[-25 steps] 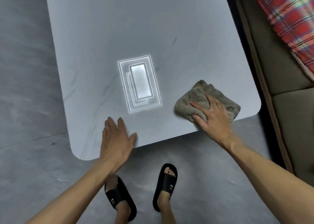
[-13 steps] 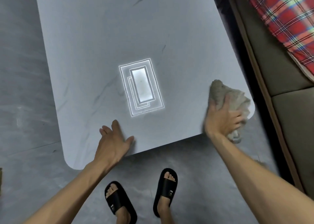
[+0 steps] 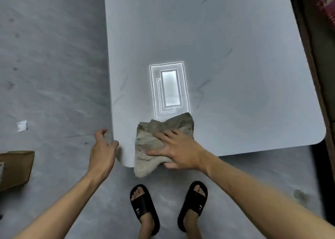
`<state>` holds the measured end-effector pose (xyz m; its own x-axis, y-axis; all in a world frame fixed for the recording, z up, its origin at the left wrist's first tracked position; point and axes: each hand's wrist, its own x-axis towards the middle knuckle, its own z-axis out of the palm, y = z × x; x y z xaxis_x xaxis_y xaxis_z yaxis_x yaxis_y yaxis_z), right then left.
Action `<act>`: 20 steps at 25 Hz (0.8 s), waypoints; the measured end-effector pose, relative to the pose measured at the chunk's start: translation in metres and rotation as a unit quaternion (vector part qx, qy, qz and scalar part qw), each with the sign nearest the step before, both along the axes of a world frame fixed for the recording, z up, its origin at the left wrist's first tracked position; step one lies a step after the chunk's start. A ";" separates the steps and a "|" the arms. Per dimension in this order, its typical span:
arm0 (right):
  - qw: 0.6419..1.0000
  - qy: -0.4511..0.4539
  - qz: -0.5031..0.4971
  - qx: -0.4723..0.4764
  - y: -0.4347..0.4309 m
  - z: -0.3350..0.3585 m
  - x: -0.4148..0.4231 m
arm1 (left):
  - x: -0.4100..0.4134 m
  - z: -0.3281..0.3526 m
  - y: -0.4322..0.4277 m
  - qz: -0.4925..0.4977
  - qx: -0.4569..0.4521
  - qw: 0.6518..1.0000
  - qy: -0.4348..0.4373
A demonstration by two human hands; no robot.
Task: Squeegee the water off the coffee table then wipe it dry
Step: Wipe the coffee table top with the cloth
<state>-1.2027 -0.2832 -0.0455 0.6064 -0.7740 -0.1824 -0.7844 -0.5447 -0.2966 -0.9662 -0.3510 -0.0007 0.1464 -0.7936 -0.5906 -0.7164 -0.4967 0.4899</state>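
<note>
At lower centre of the frame, the cloth [image 3: 155,144] is pressed flat on the near corner of the table [image 3: 235,57] by the right hand [image 3: 179,151], fingers spread wide, probably to dry the edge it overhangs. The left hand [image 3: 102,151] is held beside that corner, fingers loosely curled, empty.

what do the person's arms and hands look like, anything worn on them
The left hand and right hand are ungloved, with no ring showing. The left forearm and right forearm are bare: no sleeve, watch or bracelet in view.
</note>
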 end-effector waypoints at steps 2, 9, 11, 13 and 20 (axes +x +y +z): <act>0.993 0.034 -0.114 0.000 -0.006 0.001 -0.056 | 0.007 -0.003 -0.003 0.016 0.044 0.997 0.061; 0.643 0.078 -0.761 -0.022 -0.075 -0.002 -0.031 | 0.029 0.002 -0.014 0.060 0.075 0.980 0.177; 0.725 0.068 -0.685 -0.023 -0.093 -0.003 0.037 | 0.044 0.003 -0.019 0.073 0.070 0.977 0.189; 0.851 0.048 -0.522 -0.028 -0.094 -0.005 0.103 | 0.060 0.005 -0.023 0.083 0.069 0.977 0.184; 0.990 0.047 -0.133 -0.002 -0.029 0.000 0.046 | 0.087 0.012 -0.019 0.087 0.124 0.977 0.153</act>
